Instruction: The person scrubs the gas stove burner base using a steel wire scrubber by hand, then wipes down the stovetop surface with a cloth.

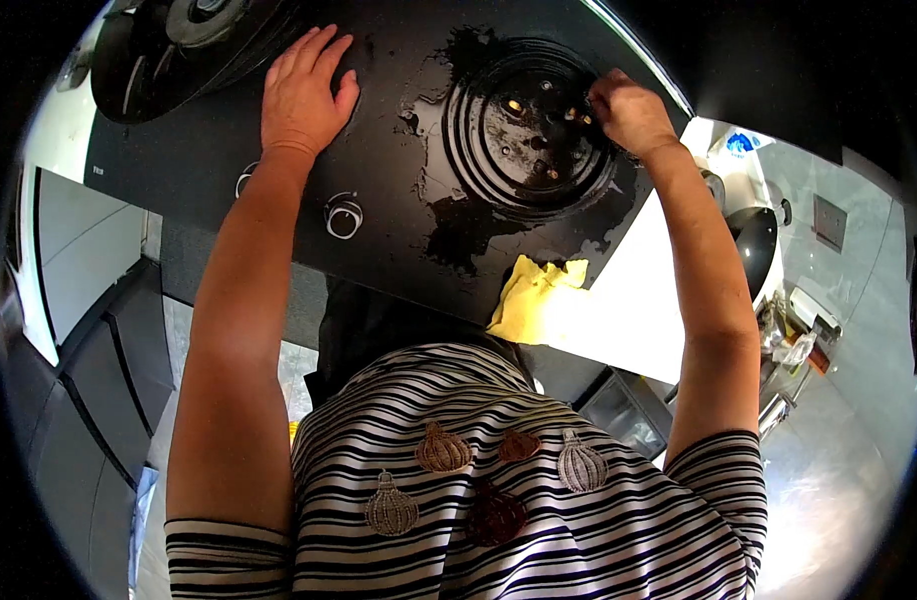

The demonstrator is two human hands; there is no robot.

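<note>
My left hand [304,95] lies on the black gas cooktop [379,200], fingers stretched out and the thumb apart, holding nothing. It is just right of the left burner and its pan support. On the right, my right hand [631,115] is closed, its fingertips down at the right rim of the round burner recess [539,130]. Whatever those fingers hold, if anything, is hidden. The recess has ringed walls and small brass-coloured fittings in its middle, with its burner parts off. Wet patches [464,235] spread over the surface around it.
A yellow cloth [539,298] lies at the cooktop's front edge. Two control knobs, one a ringed knob [344,215], sit below my left hand. The left burner [194,45] stands at the upper left. A dark pan [754,245] and other items are on the right counter.
</note>
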